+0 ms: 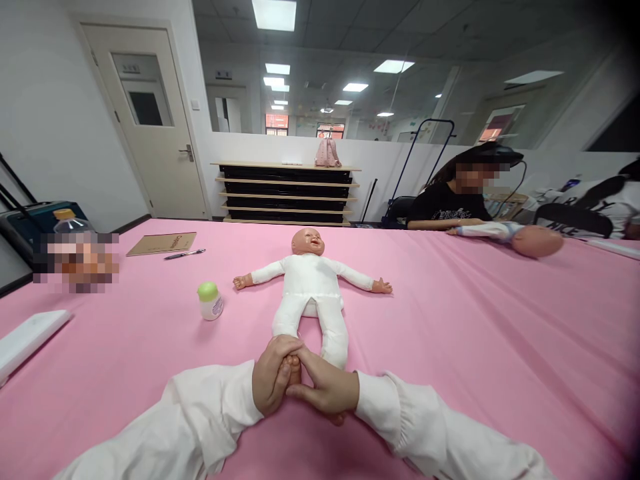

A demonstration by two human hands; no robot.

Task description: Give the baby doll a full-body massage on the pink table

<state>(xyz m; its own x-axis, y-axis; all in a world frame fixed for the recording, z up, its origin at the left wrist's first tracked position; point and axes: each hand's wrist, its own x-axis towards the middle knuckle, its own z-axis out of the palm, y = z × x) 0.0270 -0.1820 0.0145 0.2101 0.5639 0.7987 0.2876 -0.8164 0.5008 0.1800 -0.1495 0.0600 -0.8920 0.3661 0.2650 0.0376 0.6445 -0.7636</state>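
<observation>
A baby doll [311, 277] in white cloth lies face up on the pink tablecloth [400, 333], arms spread, legs toward me. My left hand [273, 373] is wrapped round the doll's foot on the left, whose toes show between my hands. Against that same foot, my right hand [327, 383] curves in from the right, its fingertips meeting my left hand and its thumb under the toes. Below my right hand peeks part of the doll's other foot. Left of the doll stands a small jar [211, 303] with a green lid.
A brown notebook [163, 244] and a pen [185, 254] lie at the far left. A white flat object [30, 343] rests at the left edge. Across the table at right sits a person [450, 193] beside another doll [535, 241]. Behind stand shelves [287, 180].
</observation>
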